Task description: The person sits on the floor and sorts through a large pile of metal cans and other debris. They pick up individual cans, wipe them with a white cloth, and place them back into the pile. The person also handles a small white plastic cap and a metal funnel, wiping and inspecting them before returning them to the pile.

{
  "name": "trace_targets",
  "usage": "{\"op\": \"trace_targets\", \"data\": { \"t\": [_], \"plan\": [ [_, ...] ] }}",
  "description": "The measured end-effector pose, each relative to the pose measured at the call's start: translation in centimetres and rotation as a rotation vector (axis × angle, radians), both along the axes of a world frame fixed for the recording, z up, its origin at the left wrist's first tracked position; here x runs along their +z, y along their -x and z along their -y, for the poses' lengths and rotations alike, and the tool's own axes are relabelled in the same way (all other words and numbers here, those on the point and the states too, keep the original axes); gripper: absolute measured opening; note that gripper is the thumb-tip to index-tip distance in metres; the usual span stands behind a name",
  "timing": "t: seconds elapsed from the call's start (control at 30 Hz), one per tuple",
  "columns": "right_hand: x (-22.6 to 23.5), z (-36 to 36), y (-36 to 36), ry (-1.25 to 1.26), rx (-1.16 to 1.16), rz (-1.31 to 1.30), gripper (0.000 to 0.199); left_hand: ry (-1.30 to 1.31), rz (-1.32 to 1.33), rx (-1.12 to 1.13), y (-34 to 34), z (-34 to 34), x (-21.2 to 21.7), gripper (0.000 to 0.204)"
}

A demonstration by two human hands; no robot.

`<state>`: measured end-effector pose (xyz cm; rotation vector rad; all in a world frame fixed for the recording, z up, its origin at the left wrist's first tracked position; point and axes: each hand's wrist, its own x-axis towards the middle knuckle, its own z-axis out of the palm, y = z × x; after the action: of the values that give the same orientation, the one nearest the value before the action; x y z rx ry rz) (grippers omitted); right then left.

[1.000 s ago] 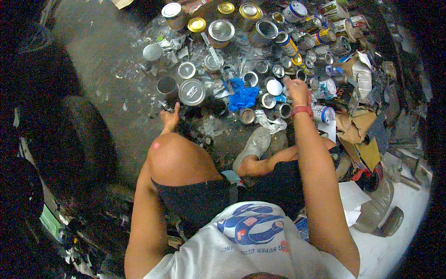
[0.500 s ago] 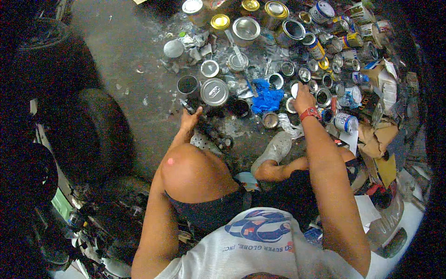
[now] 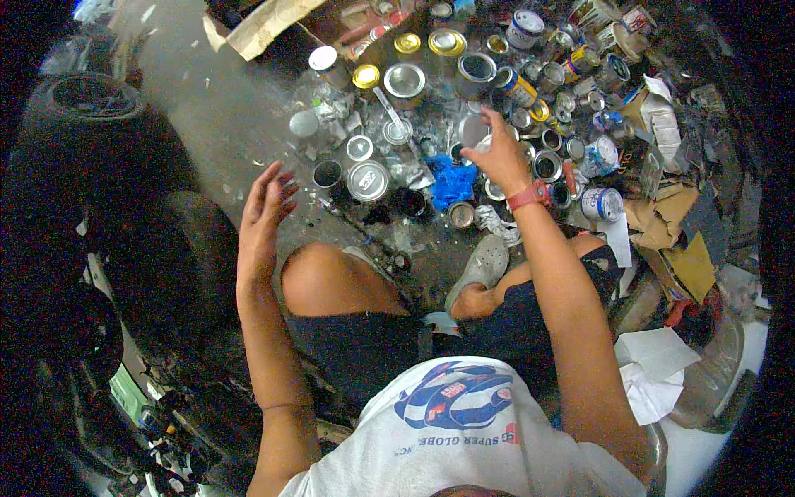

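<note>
My right hand point(image 3: 503, 161) is over the cans with thumb and fingers spread around a round, pale grey lid point(image 3: 473, 130), which looks held at its edge. Below it lie a crumpled blue cloth or plastic point(image 3: 452, 181) and several small open tins. My left hand point(image 3: 267, 203) is raised at the left, fingers loosely bent, apart and slightly blurred, with nothing visible in it. To its right stand a dark-filled tin point(image 3: 327, 173) and a closed silver-lidded can point(image 3: 368, 180). A dark thin stick-like thing point(image 3: 338, 212) lies on the floor nearby.
A flat stirrer or brush point(image 3: 387, 108) rests across a can point(image 3: 397, 131). Many paint cans crowd the right, including a blue-and-white can point(image 3: 601, 204) on its side. Torn cardboard point(image 3: 662, 217) lies beyond it. A large dark tyre point(image 3: 186, 257) is at the left.
My left hand has lifted away from the dark stick-like thing and moved left, opening. My right hand has carried the pale lid leftward and away from me. The view has shifted slightly.
</note>
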<state>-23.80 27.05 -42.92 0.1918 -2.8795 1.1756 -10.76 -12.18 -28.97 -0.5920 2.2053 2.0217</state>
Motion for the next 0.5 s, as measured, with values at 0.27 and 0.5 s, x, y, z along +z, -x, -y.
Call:
{"op": "trace_targets", "data": {
  "t": [0.27, 0.5],
  "plan": [
    [19.1, 4.0, -11.4, 0.203, 0.33, -0.096, 0.083, -0.038, -0.006, -0.239, -2.3, -13.4, 6.7, 0.037],
    [20.4, 2.5, -16.2, 0.183, 0.388, -0.117, 0.083, -0.5, -0.064, -0.192, -5.5, -14.9, 2.4, 0.015]
  ]
}}
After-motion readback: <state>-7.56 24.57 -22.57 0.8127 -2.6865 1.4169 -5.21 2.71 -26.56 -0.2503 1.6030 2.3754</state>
